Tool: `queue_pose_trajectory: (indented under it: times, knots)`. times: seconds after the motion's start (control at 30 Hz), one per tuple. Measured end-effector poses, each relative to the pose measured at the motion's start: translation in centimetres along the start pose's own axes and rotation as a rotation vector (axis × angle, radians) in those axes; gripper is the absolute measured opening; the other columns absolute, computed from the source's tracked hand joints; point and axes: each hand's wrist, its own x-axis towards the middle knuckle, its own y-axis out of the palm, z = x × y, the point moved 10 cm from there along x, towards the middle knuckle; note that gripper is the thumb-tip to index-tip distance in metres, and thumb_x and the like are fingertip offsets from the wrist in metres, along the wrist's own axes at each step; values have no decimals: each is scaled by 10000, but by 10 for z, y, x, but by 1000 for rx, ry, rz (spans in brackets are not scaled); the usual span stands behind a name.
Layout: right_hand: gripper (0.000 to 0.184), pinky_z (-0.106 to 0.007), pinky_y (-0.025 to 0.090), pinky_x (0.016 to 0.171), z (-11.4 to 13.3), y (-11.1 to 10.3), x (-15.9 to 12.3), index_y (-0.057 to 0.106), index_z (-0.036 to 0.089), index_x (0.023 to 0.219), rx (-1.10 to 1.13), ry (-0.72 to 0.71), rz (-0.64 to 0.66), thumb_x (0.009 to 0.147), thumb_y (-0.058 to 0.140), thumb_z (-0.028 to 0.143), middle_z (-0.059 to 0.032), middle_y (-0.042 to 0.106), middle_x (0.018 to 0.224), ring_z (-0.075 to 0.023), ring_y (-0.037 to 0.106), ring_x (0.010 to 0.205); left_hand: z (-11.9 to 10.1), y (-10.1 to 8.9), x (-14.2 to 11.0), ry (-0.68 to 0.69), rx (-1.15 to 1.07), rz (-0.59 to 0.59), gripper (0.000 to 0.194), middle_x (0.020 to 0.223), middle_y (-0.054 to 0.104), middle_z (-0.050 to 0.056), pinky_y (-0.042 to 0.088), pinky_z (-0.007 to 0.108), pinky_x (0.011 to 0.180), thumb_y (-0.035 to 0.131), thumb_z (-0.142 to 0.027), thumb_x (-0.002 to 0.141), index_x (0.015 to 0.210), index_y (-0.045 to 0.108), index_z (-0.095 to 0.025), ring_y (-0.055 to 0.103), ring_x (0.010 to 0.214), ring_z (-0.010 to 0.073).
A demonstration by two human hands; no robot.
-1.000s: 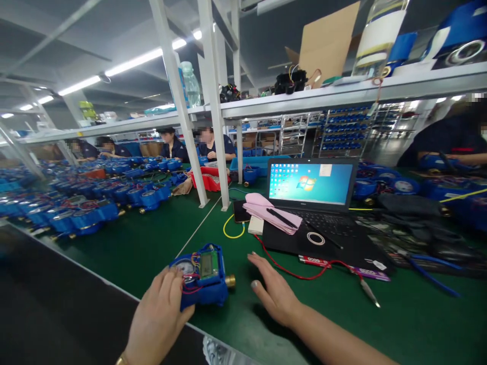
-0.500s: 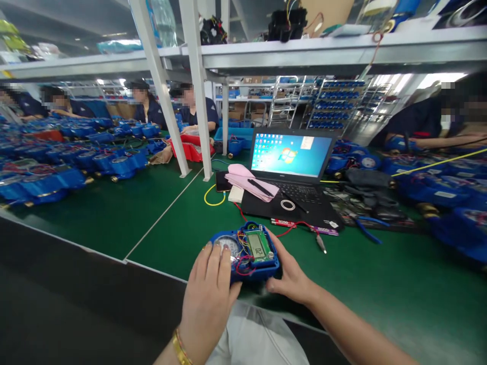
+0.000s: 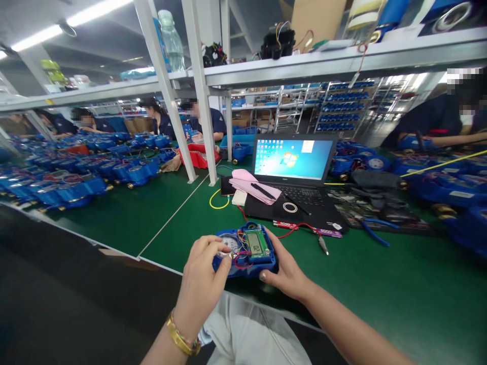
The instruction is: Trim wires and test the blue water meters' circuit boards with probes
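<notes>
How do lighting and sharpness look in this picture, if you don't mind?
All in the head view: the ceiling light burns white at upper left; the laptop screen glows; the held blue device looks fairly clear; the far-left blue units look softer.

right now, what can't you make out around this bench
In the head view:
Blue meter: underside hidden by its case.
Dial: partly covered by left hand.
Right hand: most fingertips hidden behind the meter.
Laptop screen: icon labels too small.
Co-worker at right: cut off by edge.

The meter housing point(image 3: 255, 268) looks like glossy plastic, the laptop point(image 3: 310, 193) matt plastic, the shelf point(image 3: 315, 70) smooth painted metal.
</notes>
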Motion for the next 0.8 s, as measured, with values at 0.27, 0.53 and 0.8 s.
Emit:
queue_pose_trajectory:
  times: [0.27,0.53,0.8]
  knots:
    - [946,-469,323,1069,0,1,0,146,199,1446,-38,-30,-10,737,608,622,-140,345,1443,-309,378,1298,2,6,2,-6,-48,-29,141,1054,544,44,423,391,900,538,-184,801,917,603,-232,500,1037,206]
    - [938,-478,292,1085,-1,-1,1,144,200,1449,-80,-33,-8,740,621,586,-132,320,1462,-305,340,1323,1,4,6,17,-98,-101,85,989,572,19,428,341,852,540,-206,824,818,617,-244,533,986,182]
    - [930,-477,290,1089,1,-1,1,135,213,1452,-72,-36,-10,746,618,580,-123,324,1462,-297,341,1325,-4,0,5,90,-101,-157,78,939,572,7,429,290,835,569,-161,816,825,592,-236,534,963,157]
